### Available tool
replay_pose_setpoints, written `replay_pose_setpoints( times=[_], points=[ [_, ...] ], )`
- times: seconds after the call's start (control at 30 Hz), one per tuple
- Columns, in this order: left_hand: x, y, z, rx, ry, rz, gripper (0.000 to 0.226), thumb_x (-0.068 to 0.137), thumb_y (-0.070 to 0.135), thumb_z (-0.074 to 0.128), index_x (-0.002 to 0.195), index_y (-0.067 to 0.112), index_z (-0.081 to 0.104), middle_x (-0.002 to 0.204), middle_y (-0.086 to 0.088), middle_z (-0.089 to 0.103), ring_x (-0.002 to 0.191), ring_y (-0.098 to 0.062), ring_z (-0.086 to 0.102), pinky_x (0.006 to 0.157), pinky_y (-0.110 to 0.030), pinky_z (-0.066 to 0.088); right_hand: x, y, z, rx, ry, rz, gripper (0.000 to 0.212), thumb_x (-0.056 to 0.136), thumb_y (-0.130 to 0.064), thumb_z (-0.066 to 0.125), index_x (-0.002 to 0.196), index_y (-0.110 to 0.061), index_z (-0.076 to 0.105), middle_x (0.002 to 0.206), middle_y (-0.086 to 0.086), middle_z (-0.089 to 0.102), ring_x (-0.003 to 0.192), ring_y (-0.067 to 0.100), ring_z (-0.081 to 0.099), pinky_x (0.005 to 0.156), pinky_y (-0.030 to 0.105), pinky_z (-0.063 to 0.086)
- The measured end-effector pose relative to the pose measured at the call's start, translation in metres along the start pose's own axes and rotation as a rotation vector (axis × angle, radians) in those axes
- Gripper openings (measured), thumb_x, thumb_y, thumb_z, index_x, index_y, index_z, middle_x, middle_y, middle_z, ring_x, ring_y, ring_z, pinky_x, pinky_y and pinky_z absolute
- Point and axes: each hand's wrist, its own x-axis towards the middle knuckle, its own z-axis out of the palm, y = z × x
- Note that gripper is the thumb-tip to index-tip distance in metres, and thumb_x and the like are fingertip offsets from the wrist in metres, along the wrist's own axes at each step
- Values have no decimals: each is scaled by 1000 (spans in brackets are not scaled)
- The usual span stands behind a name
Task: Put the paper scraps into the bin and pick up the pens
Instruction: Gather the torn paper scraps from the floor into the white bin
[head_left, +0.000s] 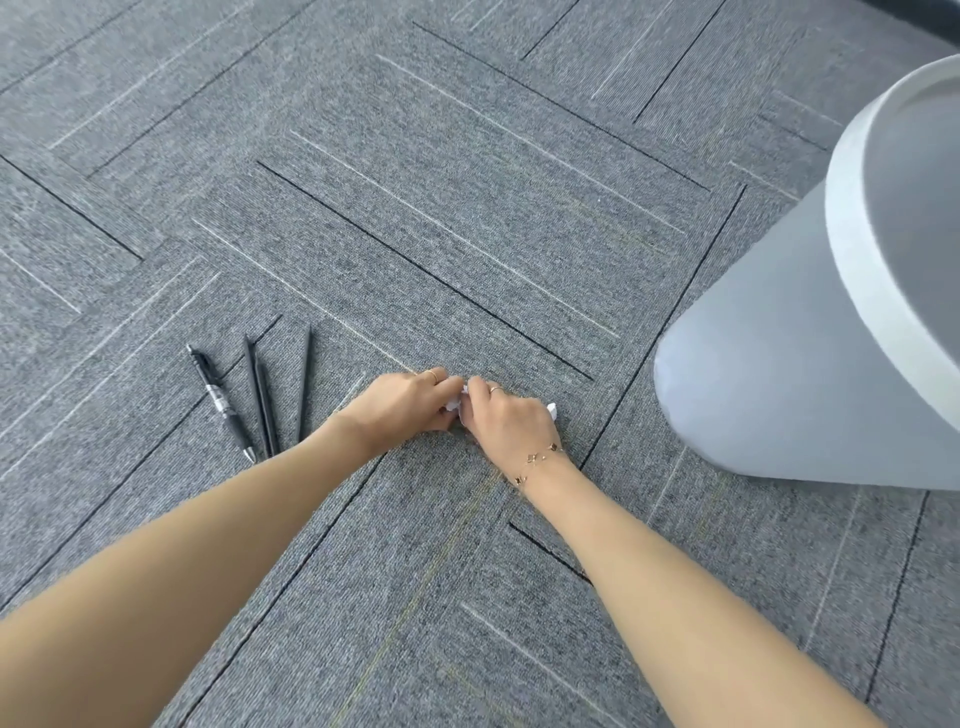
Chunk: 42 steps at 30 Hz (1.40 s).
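Carpet grips bits: both hands, left and right, pinch scraps loosely, so some may drop short of the bin

Grey carpet covers the whole floor, laid in tiles with a fine ribbed weave. Thin black lines and thin pale lines run across the tiles in straight stretches, some parallel, some meeting at right angles where neighbouring tiles turn the pattern. A faint yellowish line crosses the tile nearest the camera on a slant. In the far upper right corner a dark curved edge lies over the carpet; what it belongs to cannot be told. A thin gold bracelet with small dark clover-shaped charms circles one wrist, and slim gold rings sit on two digits.
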Motion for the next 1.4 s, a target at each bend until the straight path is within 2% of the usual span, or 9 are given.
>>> replay_pose_setpoints(
  times=[0.13,0.23,0.3,0.4,0.5,0.67,1.0,1.13,1.4],
  points=[
    [-3,11,-3,-76,-77,-117,23,86,27,62,99,9,57,89,-5,60,71,-23,64,68,-39,56,1,-5,-14,4,-110,40,26,73,-32,74,71,-12,57,44,-1,60,32,16,59,31,17,34],
    [-8,15,-9,-173,-80,-129,22,84,28,62,99,11,58,90,-1,61,75,-18,64,74,-34,56,3,-9,-24,124,-249,43,27,95,-29,43,98,-3,50,81,12,70,71,31,70,49,32,41],
    [-13,18,-21,-221,-94,-145,19,84,23,62,95,9,58,90,-1,62,76,-16,63,76,-29,55,3,-9,-31,174,-233,36,31,98,-31,34,104,-3,45,90,14,69,80,33,69,54,35,41],
    [-19,24,-43,-199,-94,-163,15,87,20,59,89,6,55,85,-2,59,69,-15,57,66,-21,49,3,-8,-49,194,-228,-16,31,99,-30,34,105,-1,45,83,12,67,72,29,68,52,32,45],
    [-26,23,-64,-167,-80,-185,10,90,15,54,83,9,51,81,-3,56,62,-11,50,65,-22,52,7,1,-66,180,-259,-18,34,101,-30,26,104,-2,46,57,-3,45,49,19,50,38,22,33],
    [-29,19,-109,-108,-34,-182,18,92,17,51,76,18,41,72,7,46,55,0,41,53,-12,39,16,11,-116,200,-239,7,37,101,-30,21,98,-3,47,54,-6,36,40,7,34,36,18,27],
    [15,72,-240,-50,115,-112,33,86,12,58,62,17,36,60,6,42,48,-8,35,48,-18,32,32,33,-244,291,-111,192,34,100,-27,24,98,-2,47,75,9,50,65,25,49,54,31,36],
    [46,112,-281,0,108,-37,30,85,12,58,63,16,38,63,5,44,51,-11,38,49,-22,36,21,66,-292,328,-55,264,26,100,-28,25,86,-11,39,76,12,53,65,27,48,58,32,33],
    [131,207,-296,26,99,71,23,85,14,58,68,11,44,68,-4,53,59,-21,48,57,-32,41,-22,164,-329,379,77,505,23,98,-24,33,83,-9,43,91,27,63,82,37,58,62,31,31]
  ],
)
